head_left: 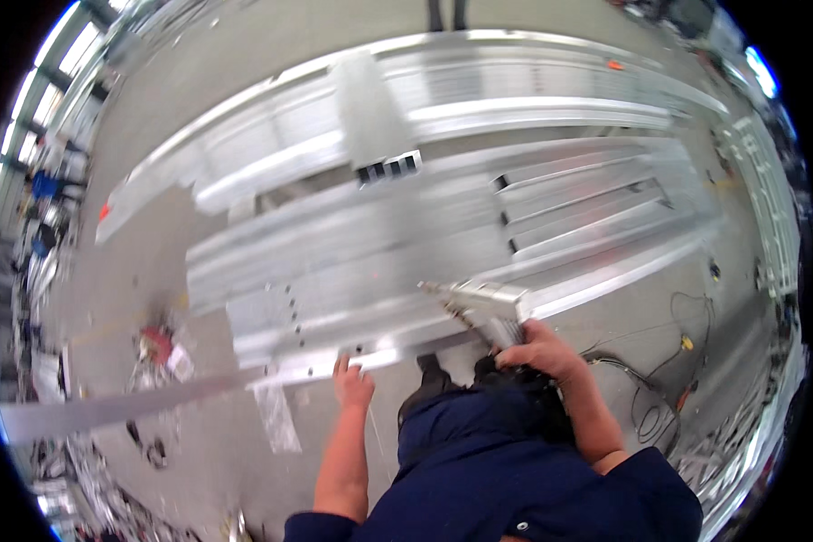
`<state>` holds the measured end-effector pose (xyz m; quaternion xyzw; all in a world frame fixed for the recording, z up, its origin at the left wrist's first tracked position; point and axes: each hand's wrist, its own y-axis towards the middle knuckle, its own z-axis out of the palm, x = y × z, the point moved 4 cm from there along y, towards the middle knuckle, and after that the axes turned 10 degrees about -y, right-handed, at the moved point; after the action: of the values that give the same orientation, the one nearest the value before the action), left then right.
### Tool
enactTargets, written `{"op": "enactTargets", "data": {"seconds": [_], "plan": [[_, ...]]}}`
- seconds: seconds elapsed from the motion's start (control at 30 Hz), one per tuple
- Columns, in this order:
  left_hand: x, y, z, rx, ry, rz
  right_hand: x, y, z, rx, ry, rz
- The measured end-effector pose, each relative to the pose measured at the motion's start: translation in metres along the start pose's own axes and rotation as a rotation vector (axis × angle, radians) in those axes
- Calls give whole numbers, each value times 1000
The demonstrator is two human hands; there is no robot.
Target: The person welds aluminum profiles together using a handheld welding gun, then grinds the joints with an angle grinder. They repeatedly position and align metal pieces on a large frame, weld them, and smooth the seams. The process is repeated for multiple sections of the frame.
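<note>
My right hand is closed round the near end of a pale, tapering metal object with a narrow tip; motion blur hides its exact kind. That object is held over the near edge of a large silver metal panel. My left hand is just by the panel's near edge, its fingers partly stretched and apart, holding nothing. I cannot tell whether its fingertips touch the edge. Several dark holes run in a row across the panel close to this hand.
A long flat metal strip extends left from the panel's near edge. A second long panel lies beyond, with a wide metal piece across it. Cables lie on the floor at right. A person's legs stand at the far side.
</note>
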<state>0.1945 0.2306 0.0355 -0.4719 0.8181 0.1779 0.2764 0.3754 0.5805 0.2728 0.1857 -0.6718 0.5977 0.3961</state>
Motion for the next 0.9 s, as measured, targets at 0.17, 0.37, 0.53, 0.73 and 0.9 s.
{"op": "enactTargets", "data": {"seconds": [0.17,0.37,0.53,0.73,0.9], "plan": [[29,13,-29,-33,-37,-207,6,-3,-2,97,37,-73],[54,23,-80,4,13,-459,1,-4,-7,19,-88,-183],[157,37,-54,400,1072,-46,15,-20,-17,96,12,-214],[190,56,-34,544,1015,-192,4,-18,-11,23,80,-239],[198,74,-30,509,1013,-93,-7,-8,-10,37,86,-252]]}}
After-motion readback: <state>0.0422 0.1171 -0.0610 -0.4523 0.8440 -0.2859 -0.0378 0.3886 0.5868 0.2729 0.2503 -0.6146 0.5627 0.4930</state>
